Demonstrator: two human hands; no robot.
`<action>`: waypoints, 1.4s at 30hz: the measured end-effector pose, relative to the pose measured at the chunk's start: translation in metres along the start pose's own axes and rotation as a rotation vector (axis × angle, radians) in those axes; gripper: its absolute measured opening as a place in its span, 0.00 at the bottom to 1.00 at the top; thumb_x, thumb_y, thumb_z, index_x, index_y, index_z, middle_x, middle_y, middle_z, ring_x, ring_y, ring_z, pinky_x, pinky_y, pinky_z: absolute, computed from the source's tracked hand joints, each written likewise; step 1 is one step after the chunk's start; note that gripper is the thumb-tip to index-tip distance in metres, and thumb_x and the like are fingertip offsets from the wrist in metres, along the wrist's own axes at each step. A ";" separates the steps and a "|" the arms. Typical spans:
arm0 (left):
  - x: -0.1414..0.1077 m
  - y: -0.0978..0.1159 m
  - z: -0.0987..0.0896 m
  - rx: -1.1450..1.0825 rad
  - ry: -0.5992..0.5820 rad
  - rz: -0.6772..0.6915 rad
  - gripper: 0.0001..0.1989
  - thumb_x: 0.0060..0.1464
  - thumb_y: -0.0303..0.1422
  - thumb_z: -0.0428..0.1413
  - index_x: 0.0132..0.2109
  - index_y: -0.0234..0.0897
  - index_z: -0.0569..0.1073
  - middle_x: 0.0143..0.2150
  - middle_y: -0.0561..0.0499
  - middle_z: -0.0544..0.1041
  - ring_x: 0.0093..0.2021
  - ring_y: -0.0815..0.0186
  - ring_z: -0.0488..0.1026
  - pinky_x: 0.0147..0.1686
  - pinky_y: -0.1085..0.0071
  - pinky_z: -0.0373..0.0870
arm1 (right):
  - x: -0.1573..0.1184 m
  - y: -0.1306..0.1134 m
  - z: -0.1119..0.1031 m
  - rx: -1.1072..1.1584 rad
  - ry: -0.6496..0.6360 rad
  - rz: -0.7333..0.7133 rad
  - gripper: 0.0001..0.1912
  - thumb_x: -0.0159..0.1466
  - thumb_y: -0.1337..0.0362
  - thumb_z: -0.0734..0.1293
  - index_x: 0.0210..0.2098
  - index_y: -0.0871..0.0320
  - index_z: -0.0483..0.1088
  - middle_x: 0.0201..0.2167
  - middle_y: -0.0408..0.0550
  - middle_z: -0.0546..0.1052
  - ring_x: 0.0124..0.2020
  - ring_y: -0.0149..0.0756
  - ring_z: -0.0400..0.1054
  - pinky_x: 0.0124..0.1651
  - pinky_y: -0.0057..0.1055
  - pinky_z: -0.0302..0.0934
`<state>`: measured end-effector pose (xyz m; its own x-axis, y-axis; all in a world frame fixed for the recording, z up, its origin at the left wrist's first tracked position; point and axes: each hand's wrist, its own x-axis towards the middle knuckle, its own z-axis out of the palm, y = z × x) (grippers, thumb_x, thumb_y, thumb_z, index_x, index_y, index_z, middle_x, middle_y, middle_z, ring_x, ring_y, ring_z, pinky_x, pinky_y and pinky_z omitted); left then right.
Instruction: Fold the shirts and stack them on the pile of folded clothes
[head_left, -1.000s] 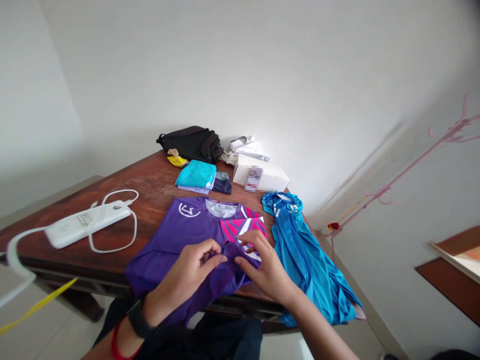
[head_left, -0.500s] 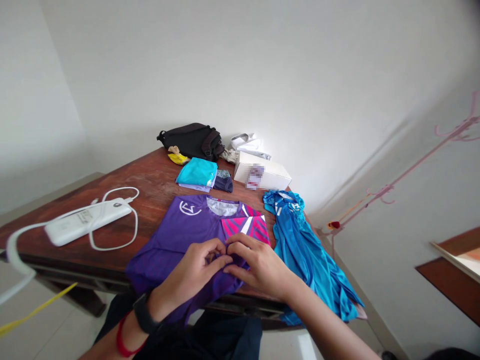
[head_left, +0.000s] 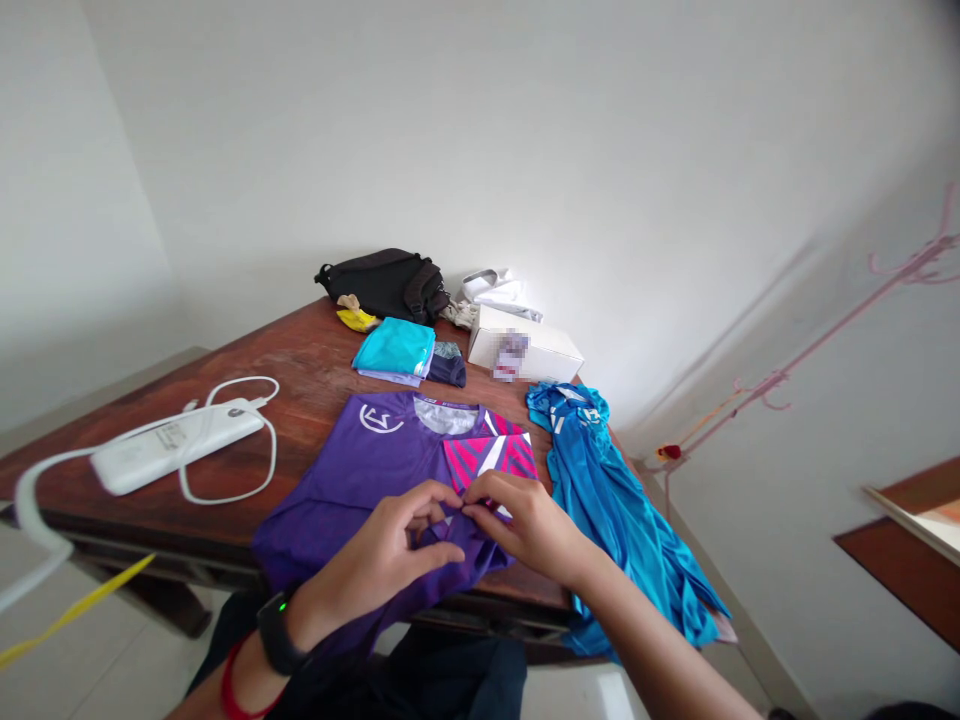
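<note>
A purple jersey (head_left: 352,475) lies at the near edge of the table, its lower part hanging over the edge. One pink-and-white patterned sleeve is folded inward across its right side. My right hand (head_left: 525,525) pinches the jersey's fabric between thumb and fingertips, just below that sleeve. Close beside it, my left hand (head_left: 397,535) is over the jersey with thumb and index finger apart, the index fingertip near the pinched spot. A dark wristband (head_left: 279,635) and a red band (head_left: 234,685) are on my left wrist.
To the right a blue shiny garment (head_left: 611,500) hangs partly off the table (head_left: 300,370). A white power bank (head_left: 176,445) with a looped cable lies left. Behind are folded clothes (head_left: 394,345), a black bag (head_left: 382,285) and a white box (head_left: 551,345). A pink coat stand (head_left: 825,350) leans right.
My right hand has shifted slightly right and up with the pinched fabric. My left thumb has come away from the right hand, opening the gap to its index finger.
</note>
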<state>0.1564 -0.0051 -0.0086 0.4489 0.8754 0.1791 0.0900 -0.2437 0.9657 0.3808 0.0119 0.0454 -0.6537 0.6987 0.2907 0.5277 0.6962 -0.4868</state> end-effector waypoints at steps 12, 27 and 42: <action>0.002 0.006 0.003 0.226 0.062 0.043 0.06 0.59 0.37 0.63 0.40 0.39 0.80 0.34 0.54 0.79 0.32 0.67 0.70 0.35 0.74 0.65 | -0.004 0.004 -0.008 -0.028 -0.147 -0.068 0.16 0.67 0.77 0.61 0.48 0.56 0.72 0.44 0.49 0.74 0.44 0.36 0.71 0.47 0.31 0.65; 0.003 0.018 0.004 0.298 0.005 0.100 0.02 0.60 0.32 0.62 0.39 0.40 0.80 0.37 0.55 0.82 0.34 0.68 0.74 0.42 0.75 0.67 | -0.002 0.000 -0.019 -0.135 -0.314 0.005 0.13 0.64 0.57 0.74 0.37 0.56 0.67 0.35 0.41 0.73 0.35 0.32 0.66 0.35 0.28 0.54; -0.003 0.028 0.006 0.403 -0.155 0.046 0.08 0.58 0.29 0.62 0.45 0.43 0.79 0.42 0.54 0.82 0.41 0.65 0.77 0.44 0.74 0.68 | 0.003 -0.031 -0.061 -0.170 -0.330 -0.020 0.09 0.72 0.60 0.67 0.37 0.58 0.75 0.36 0.47 0.75 0.36 0.35 0.69 0.37 0.29 0.59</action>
<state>0.1629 -0.0170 0.0170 0.5863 0.7941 0.1601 0.3929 -0.4516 0.8010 0.3957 0.0024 0.1113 -0.7899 0.6132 0.0045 0.5773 0.7461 -0.3318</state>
